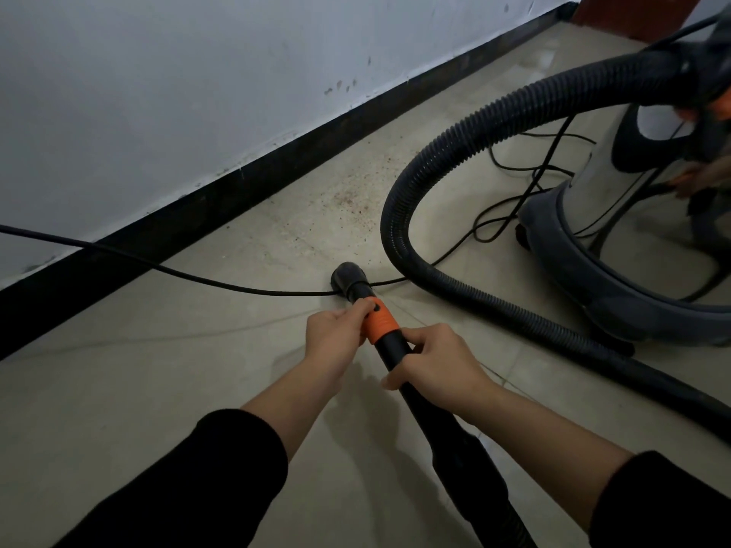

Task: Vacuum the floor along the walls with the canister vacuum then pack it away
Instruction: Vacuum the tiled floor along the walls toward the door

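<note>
Running up from the lower edge of the view, a black wand (pixel 455 448) is seen with an orange collar (pixel 380 323) near its far end and a short round nozzle (pixel 349 279) beyond that, lowered to the pale tiled floor (pixel 158 389). The collar is clasped by the left grip (pixel 336 336), whose fingers are curled over its top. The black tube just behind the collar is wrapped closely by the right grip (pixel 435 361). The nozzle is found just ahead of both, where a thin black cord (pixel 197 275) is stretched across the floor. A ribbed hose (pixel 435 152) is looped to the steel canister (pixel 585 191) at the right. Reddish grit (pixel 356 199) is scattered near the dark skirting (pixel 197 203).
</note>
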